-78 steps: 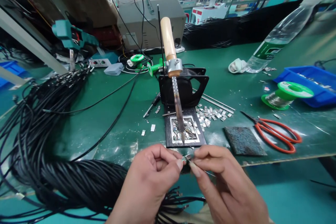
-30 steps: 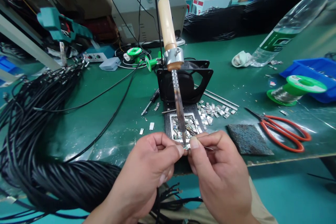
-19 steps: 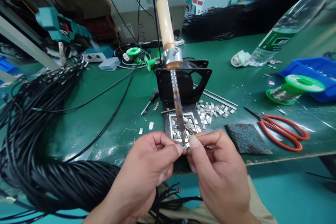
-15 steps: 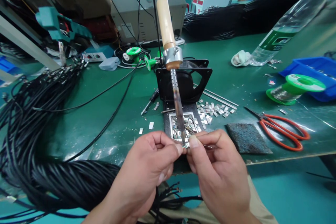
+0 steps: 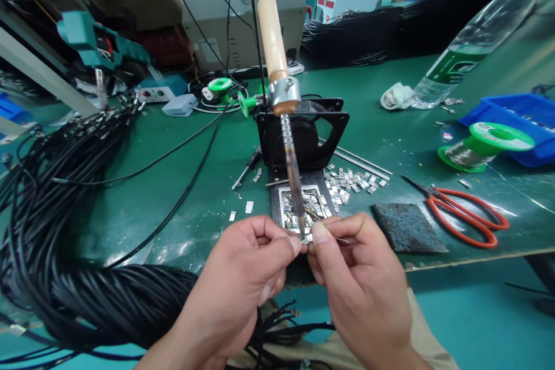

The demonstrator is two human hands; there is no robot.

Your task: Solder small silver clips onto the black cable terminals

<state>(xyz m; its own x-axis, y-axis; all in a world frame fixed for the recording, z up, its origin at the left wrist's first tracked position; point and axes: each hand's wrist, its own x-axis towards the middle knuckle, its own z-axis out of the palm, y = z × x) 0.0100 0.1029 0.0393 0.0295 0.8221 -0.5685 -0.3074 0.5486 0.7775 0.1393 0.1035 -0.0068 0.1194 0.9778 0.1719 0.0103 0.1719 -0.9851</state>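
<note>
A soldering iron (image 5: 291, 156) with a wooden handle is fixed tip down, its tip between my two hands. My left hand (image 5: 251, 266) is closed in a pinch just left of the tip; what it grips is hidden by the fingers. On the other side my right hand (image 5: 359, 277) pinches a thin solder wire (image 5: 343, 241), whose end sticks out behind the thumb. A tiny metal piece (image 5: 307, 239) shows at the tip between the fingertips. Behind the hands, a metal-framed tray (image 5: 281, 208) holds many small metal connector shells.
A black fan (image 5: 299, 139) stands behind the iron. Loose connector shells (image 5: 353, 180) lie beside the tray. To the right are a dark sponge pad (image 5: 407, 228), orange-handled scissors (image 5: 463, 217), a solder spool (image 5: 472, 150) and a bottle (image 5: 459, 69). Bundled black cables (image 5: 108, 300) fill the left.
Both hands keep the same pinch at the iron tip. The view shifts very slightly; nothing else visibly differs.
</note>
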